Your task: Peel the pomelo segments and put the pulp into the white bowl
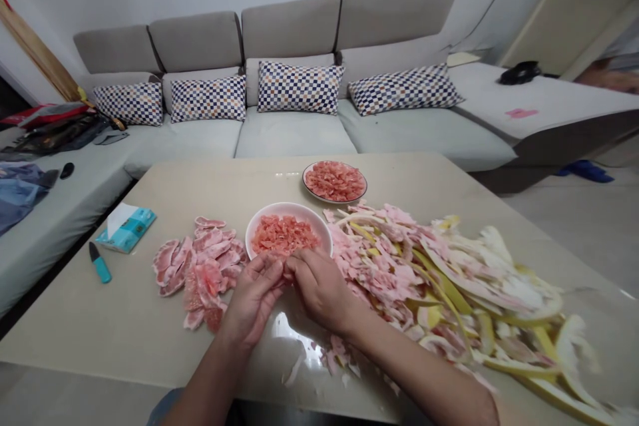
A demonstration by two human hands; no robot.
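My left hand and my right hand meet at the near rim of a white bowl. Both hands are closed, with thumbs and fingertips pinched together; what they hold is hidden between them. Loose pieces of red pomelo flesh fill part of the bowl. Left of it lies a pile of pomelo segments, several still in pale pink membrane. To the right spreads a big heap of pink membrane scraps and yellow-white pomelo peel.
Behind the bowl stands a rimmed plate heaped with red flesh. On the table's left are a blue tissue pack and a teal-handled knife. A grey sofa with checkered cushions borders the far side. Small scraps lie near my right forearm.
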